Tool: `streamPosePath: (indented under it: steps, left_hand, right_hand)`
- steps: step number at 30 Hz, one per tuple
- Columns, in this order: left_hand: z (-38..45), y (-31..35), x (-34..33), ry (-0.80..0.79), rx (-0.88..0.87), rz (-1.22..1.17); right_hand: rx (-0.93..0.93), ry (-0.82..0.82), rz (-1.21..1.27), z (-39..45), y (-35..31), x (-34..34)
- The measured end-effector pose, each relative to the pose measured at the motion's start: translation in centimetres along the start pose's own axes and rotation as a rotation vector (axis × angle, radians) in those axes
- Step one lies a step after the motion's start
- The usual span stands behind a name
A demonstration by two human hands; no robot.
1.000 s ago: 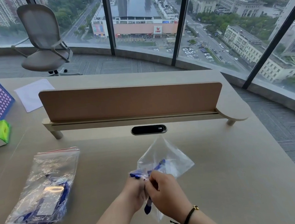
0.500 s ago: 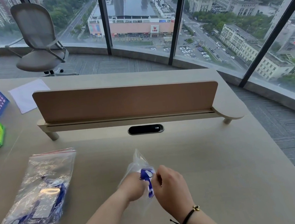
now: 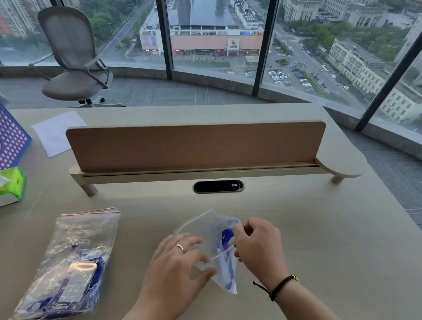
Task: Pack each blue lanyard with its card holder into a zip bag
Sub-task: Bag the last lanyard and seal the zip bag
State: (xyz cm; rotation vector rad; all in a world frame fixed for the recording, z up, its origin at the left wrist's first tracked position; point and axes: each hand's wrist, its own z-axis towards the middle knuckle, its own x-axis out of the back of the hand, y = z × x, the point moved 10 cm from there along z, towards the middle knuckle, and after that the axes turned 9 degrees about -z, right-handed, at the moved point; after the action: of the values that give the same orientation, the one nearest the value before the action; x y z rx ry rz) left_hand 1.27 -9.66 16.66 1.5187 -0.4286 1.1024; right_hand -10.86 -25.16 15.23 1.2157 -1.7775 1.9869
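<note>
head view: over the beige desk [image 3: 319, 239], the right hand [image 3: 257, 244] pinches the red-striped mouth of a clear zip bag [image 3: 217, 240] with a blue lanyard [image 3: 226, 237] inside, held just above the desk. the left hand [image 3: 176, 266] lies beside it, fingers spread and fairly straight, touching the bag's left side. well apart to the left, a filled zip bag [image 3: 69, 262] lies flat on the desk.

A pale desk [image 3: 317, 226] fills the near scene, with a tan divider panel [image 3: 197, 145] standing across it and a black cable grommet [image 3: 218, 186] just in front. Far left, a grey mesh office chair [image 3: 72, 57] stands on grey carpet tiles [image 3: 170, 93]. Beyond, floor-to-ceiling windows [image 3: 214, 14] with dark mullions show a daylit city.
</note>
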Motion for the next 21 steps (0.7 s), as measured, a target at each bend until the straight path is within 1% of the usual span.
streamPosePath:
  steps: [3, 6, 8, 10, 11, 14, 16, 19, 21]
  left_hand:
    - [0.1, -0.1, 1.7, 0.175, -0.004, -0.039]
    - [0.2, 0.3, 3.9, 0.269, -0.022, -0.088]
    - [0.4, -0.1, 4.7, 0.253, -0.007, -0.142]
    - [0.5, -0.4, 5.6, 0.217, -0.008, -0.192]
    - [0.6, -0.2, 6.1, 0.194, -0.029, -0.200]
    - [0.6, 0.5, 7.4, 0.104, -0.092, -0.201]
    - [0.4, 0.6, 8.3, 0.081, -0.112, -0.182]
    - [0.1, -0.2, 9.6, 0.079, -0.098, -0.172]
    - [-0.3, -1.2, 10.5, 0.096, -0.064, -0.174]
  right_hand:
    - [0.009, -0.003, 0.010, 0.2, -1.3, 0.5]
    - [0.016, 0.006, -0.054, 0.5, -2.4, 1.8]
    - [0.015, -0.001, -0.124, 1.0, -2.5, 2.4]
    - [0.045, -0.052, -0.178, 1.1, -2.6, 2.5]
    - [0.074, -0.093, -0.182, 1.1, -2.7, 2.3]
    - [0.205, -0.254, -0.088, 0.7, -3.3, 1.0]
    - [0.299, -0.375, -0.086, 0.2, -3.8, 0.0]
    - [0.392, -0.539, -0.212, -0.3, -4.0, -1.4]
    - [0.453, -0.597, -0.331, -0.7, -4.2, -2.0]
